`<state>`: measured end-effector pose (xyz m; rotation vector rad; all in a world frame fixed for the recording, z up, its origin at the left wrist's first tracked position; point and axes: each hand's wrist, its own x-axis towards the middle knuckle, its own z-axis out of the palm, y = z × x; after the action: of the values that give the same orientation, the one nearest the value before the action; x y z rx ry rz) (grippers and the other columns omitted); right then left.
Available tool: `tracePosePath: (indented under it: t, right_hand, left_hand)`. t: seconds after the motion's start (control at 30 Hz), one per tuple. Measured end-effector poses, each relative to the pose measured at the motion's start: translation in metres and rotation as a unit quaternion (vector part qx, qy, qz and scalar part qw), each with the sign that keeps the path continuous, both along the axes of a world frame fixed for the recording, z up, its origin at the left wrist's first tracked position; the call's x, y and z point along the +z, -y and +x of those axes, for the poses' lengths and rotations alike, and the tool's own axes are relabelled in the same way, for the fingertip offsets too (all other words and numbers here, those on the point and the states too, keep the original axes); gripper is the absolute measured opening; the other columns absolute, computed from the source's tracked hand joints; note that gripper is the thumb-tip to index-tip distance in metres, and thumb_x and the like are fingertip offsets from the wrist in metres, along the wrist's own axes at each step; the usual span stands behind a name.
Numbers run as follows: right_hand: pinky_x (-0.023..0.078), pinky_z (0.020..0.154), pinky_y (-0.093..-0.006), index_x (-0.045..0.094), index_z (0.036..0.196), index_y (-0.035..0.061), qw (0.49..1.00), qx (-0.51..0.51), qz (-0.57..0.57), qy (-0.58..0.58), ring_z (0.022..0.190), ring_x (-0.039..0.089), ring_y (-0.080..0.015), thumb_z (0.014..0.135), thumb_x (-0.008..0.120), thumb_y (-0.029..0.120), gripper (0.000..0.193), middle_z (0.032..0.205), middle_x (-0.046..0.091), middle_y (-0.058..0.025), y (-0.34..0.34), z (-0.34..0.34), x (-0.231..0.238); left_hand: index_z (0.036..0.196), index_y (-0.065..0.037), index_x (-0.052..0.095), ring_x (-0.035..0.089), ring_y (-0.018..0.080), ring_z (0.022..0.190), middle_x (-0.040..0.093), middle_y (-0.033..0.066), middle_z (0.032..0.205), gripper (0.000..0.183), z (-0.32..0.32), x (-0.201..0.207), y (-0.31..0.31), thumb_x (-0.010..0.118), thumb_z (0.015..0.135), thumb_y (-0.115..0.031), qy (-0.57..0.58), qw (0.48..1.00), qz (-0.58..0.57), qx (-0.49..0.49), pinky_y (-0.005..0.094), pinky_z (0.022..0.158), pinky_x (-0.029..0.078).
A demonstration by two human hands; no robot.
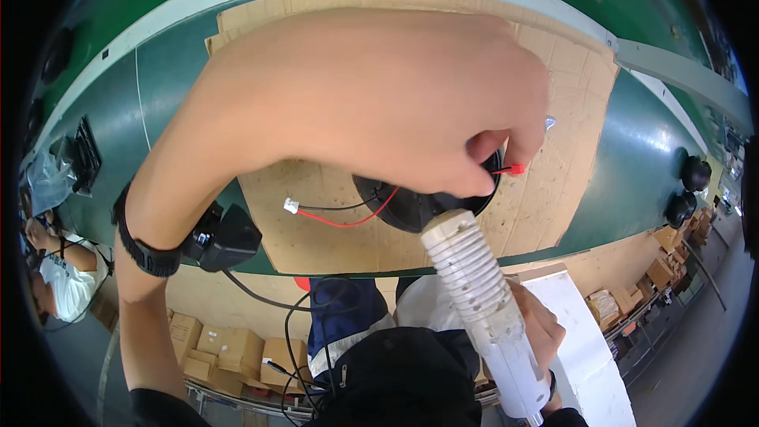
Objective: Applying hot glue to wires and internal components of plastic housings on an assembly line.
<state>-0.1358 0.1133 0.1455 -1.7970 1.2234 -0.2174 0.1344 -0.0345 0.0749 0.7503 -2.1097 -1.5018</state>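
Observation:
My left hand [411, 103] arches in from the left over a round black part [395, 204], its thumb and forefinger curled together at a thin wire with a red connector [516, 169]. The hand covers much of the black part. From the part's left side run a black and a red wire ending in a white plug [291, 205]. My right hand [539, 328], low on the right, grips a white heat gun [482, 292] with a ribbed, vented barrel. Its browned barrel end points up at the part's lower edge.
Under the part lies a cardboard sheet [585, 95] on a green table [624, 182]. A black device [229, 237] strapped to my left wrist trails a cable. Black round parts [696, 173] stand at the right, a plastic bag [51, 170] at the far left. Another person [71, 277] sits at left.

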Motion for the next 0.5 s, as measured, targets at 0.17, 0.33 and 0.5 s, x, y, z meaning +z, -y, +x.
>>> tracePosePath:
  t: [0.17, 0.33, 0.5]
  right_hand:
    - [0.058, 0.09, -0.0405, 0.069, 0.104, -0.0067, 1.0, -0.008, -0.01, -0.017, 0.103, 0.072, -0.0358, 0.078, 0.079, 0.004, 0.03, 0.105, 0.072, -0.0226, 0.004, -0.012, 0.0]
    - [0.057, 0.087, -0.0401, 0.068, 0.103, -0.0072, 0.998, -0.028, -0.009, -0.053, 0.1, 0.072, -0.0359, 0.077, 0.079, 0.005, 0.03, 0.105, 0.072, -0.0229, 0.006, -0.015, 0.004]
    - [0.057, 0.084, -0.0409, 0.067, 0.1, -0.0072, 0.998, -0.02, 0.014, -0.064, 0.094, 0.072, -0.0373, 0.076, 0.077, 0.006, 0.029, 0.101, 0.071, -0.0234, 0.01, -0.015, 0.004]
  left_hand:
    - [0.089, -0.003, 0.072, 0.066, 0.0221, 0.077, 0.07, 0.0083, 0.082, 0.018, -0.014, -0.001, 0.02, 0.075, 0.079, -0.017, 0.059, 0.995, 0.082, -0.024, 0.0353, 0.069, 0.051]
    - [0.091, -0.002, 0.072, 0.067, 0.0216, 0.078, 0.072, 0.0094, 0.086, 0.02, -0.026, -0.017, 0.03, 0.075, 0.079, -0.018, -0.004, 1.0, 0.027, -0.014, 0.0348, 0.07, 0.051]
    - [0.092, 0.0, 0.072, 0.068, 0.0219, 0.081, 0.073, 0.01, 0.088, 0.022, -0.028, -0.026, 0.028, 0.073, 0.08, -0.018, -0.008, 1.0, 0.018, 0.002, 0.0339, 0.072, 0.053]
